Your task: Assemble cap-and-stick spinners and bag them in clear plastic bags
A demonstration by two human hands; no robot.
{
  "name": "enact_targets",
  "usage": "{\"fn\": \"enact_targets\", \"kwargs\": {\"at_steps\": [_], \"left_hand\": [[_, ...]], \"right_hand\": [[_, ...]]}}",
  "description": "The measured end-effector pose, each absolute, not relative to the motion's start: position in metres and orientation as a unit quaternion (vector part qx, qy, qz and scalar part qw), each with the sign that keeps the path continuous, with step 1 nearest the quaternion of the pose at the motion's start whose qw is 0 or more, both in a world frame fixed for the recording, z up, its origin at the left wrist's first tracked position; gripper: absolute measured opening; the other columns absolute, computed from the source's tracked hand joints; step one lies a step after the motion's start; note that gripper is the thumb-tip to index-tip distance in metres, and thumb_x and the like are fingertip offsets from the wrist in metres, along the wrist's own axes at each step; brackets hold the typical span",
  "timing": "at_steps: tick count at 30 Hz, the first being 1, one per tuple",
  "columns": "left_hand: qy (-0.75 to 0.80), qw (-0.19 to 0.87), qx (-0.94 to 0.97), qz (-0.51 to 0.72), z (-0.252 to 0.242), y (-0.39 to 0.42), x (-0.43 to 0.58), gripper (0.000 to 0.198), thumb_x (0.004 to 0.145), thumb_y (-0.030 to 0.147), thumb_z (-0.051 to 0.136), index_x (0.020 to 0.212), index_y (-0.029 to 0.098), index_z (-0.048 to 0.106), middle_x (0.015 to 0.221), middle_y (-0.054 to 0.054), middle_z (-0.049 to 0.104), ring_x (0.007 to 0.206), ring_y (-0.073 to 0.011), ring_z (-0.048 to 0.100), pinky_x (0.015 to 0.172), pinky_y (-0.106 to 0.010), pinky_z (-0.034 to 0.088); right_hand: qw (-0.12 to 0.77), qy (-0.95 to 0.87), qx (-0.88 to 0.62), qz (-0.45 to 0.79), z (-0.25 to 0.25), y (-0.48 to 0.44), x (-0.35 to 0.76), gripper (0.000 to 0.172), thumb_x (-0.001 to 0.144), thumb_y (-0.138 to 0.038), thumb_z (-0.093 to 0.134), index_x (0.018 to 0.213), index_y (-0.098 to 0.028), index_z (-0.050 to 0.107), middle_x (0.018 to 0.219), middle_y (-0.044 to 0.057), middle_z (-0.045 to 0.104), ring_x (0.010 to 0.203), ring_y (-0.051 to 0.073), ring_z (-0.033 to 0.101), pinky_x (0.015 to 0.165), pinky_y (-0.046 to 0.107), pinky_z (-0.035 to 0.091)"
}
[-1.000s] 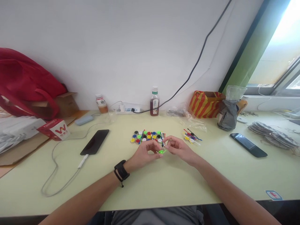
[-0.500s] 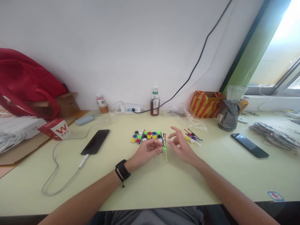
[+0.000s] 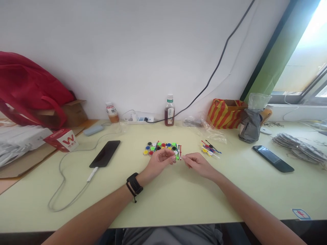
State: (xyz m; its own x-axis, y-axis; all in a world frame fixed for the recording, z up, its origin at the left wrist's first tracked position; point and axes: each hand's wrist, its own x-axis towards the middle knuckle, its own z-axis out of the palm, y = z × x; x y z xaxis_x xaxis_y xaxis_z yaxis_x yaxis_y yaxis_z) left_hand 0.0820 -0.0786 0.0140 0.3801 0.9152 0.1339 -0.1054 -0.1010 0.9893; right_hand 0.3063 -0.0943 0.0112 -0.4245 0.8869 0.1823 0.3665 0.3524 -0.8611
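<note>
The left hand [image 3: 160,160], just in front of the cluster of coloured caps [image 3: 159,147], pinched a small green piece [image 3: 177,157]. The right hand [image 3: 198,162], right of the caps, had its fingertips drawn together, and whether it held anything was unclear. A slipped pinch could scatter the caps.

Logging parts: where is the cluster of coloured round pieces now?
Head view: the cluster of coloured round pieces sits centre-frame, just beyond the left hand and in front of the brown bottle.
</note>
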Motion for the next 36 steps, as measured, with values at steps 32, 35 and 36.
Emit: {"fn": "enact_targets", "kwargs": {"at_steps": [32,35,36], "left_hand": [[0.281,0.288,0.897,0.184,0.027,-0.117,0.073,0.023,0.099,0.022,0.049,0.116,0.024,0.064,0.114,-0.007,0.070,0.100,-0.0239,0.065,0.089,-0.035,0.047],[0.284,0.283,0.895,0.197,0.025,-0.115,0.073,0.027,0.098,0.019,0.049,0.121,0.024,0.063,0.119,-0.009,0.067,0.107,-0.0250,0.064,0.095,-0.036,0.047],[0.291,0.284,0.890,0.205,0.024,-0.113,0.072,0.029,0.098,0.019,0.050,0.123,0.024,0.062,0.123,-0.009,0.066,0.109,-0.0251,0.063,0.096,-0.036,0.046]], "right_hand": [[0.224,-0.793,-0.567,0.006,-0.038,-0.107,0.371,0.047,0.107,-0.033,0.030,0.152,-0.032,0.044,0.153,0.011,0.053,0.139,0.030,0.050,0.111,0.054,0.043],[0.243,-0.811,-0.530,0.034,-0.032,-0.134,0.370,0.049,0.108,-0.033,0.032,0.156,-0.033,0.040,0.157,0.009,0.050,0.143,0.029,0.047,0.115,0.055,0.042],[0.248,-0.816,-0.519,0.048,-0.030,-0.142,0.369,0.050,0.108,-0.033,0.033,0.157,-0.034,0.038,0.158,0.009,0.049,0.144,0.028,0.046,0.116,0.055,0.042]]}}
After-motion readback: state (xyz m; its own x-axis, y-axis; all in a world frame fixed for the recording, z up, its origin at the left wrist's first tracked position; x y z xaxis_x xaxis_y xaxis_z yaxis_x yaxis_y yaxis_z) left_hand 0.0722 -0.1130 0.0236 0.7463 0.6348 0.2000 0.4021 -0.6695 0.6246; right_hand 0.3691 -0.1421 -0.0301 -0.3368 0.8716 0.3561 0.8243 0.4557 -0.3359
